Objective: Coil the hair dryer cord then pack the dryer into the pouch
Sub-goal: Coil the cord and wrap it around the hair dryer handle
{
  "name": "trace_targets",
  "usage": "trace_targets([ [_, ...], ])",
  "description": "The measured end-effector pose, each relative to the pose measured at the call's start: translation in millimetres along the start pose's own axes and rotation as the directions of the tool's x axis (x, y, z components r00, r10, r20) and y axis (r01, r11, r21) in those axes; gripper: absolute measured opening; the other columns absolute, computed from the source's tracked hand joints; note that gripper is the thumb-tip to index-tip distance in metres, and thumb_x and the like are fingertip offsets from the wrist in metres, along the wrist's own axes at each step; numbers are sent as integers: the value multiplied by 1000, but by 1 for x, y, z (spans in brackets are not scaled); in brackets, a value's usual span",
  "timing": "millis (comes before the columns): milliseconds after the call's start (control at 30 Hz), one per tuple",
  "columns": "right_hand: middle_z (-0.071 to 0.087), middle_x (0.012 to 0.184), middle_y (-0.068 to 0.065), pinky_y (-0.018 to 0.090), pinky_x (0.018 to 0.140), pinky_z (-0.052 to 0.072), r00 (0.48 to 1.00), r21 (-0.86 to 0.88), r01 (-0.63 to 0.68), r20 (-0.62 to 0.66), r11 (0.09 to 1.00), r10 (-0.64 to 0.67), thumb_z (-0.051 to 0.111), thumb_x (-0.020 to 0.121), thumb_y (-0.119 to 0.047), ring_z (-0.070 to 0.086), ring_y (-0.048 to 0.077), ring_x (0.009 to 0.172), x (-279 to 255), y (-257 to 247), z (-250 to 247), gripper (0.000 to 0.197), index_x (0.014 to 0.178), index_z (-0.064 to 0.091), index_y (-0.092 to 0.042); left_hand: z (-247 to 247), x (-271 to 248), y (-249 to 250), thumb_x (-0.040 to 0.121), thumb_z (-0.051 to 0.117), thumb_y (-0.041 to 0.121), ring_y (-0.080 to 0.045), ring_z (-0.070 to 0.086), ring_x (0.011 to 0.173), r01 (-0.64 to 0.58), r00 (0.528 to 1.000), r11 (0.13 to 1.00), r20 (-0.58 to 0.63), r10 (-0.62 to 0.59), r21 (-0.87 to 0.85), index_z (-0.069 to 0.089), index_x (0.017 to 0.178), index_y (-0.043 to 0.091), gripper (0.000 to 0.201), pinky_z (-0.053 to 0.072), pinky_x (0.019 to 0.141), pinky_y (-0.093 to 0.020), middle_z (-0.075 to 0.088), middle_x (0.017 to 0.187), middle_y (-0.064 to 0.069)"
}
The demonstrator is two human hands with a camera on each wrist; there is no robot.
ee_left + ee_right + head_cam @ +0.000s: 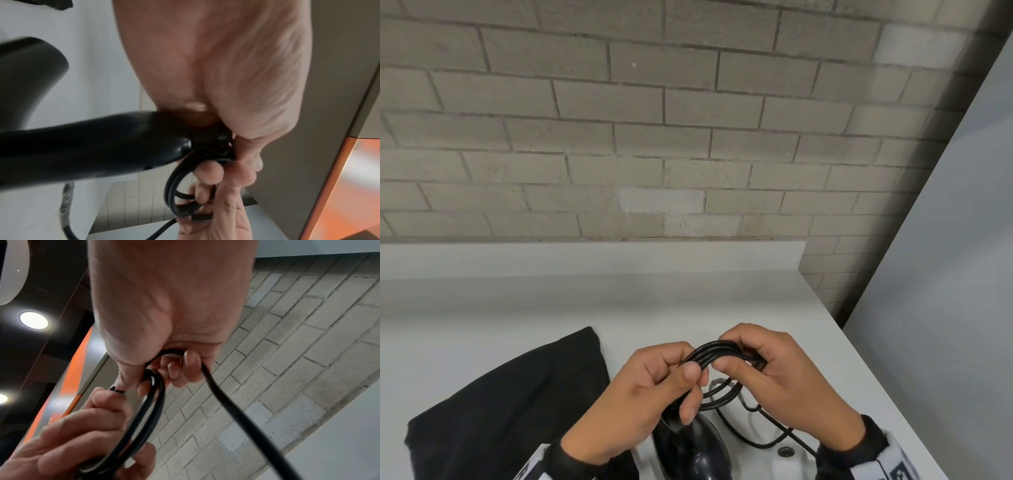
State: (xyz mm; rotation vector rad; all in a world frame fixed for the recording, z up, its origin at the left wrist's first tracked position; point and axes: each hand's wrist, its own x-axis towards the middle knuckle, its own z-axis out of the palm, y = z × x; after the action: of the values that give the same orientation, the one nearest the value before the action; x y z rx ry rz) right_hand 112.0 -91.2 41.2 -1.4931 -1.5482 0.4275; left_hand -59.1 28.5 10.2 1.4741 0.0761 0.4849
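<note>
The person holds the coiled cord (717, 354) in both hands just above the hair dryer (690, 448), which lies on the white counter (688, 308) at the near edge, so the loops stay close to the handle they run from. The left hand (643, 387) has its fingers and thumb clamped on one side of the bundle, likely to keep the finished loops from springing open. The right hand (774, 370) has its fingers curled round the other side, with the loose cord tail (236, 412) trailing out of its grip, probably ready to feed another turn. The black pouch (510, 401) lies flat left of the hair dryer, within reach for packing.
</note>
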Motion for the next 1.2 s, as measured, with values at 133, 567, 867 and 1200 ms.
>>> trace_targets([
  [133,60,87,-12,22,65,49,999,51,-32,-7,998,33,80,78,-30,51,10,69,-3,5,-13,24,96,65,-31,-2,-2,-3,84,66,60,-13,47,53,-28,995,999,-93,32,41,69,82,18,43,43,62,-23,55,55,1],
  [567,60,65,0,25,42,36,888,297,139,-459,945,14,76,76,-22,47,14,52,7,-1,-12,7,80,70,-21,8,0,1,93,52,60,-15,42,61,7,995,981,95,-26,195,54,84,18,43,39,65,-42,45,64,8],
  [867,69,79,-6,27,62,46,993,307,-79,-56,948,101,63,84,-56,54,17,65,1,15,5,33,100,71,-29,9,-2,-5,92,53,63,-15,41,59,-77,992,971,-84,99,228,55,82,20,44,39,60,-36,45,62,8],
  [1200,64,80,11,26,73,48,982,334,-161,153,929,115,70,87,-11,58,15,78,-8,27,1,4,83,68,-12,15,6,-7,95,44,55,-11,38,59,-95,968,956,-200,154,277,48,74,24,38,39,59,-23,41,63,6],
])
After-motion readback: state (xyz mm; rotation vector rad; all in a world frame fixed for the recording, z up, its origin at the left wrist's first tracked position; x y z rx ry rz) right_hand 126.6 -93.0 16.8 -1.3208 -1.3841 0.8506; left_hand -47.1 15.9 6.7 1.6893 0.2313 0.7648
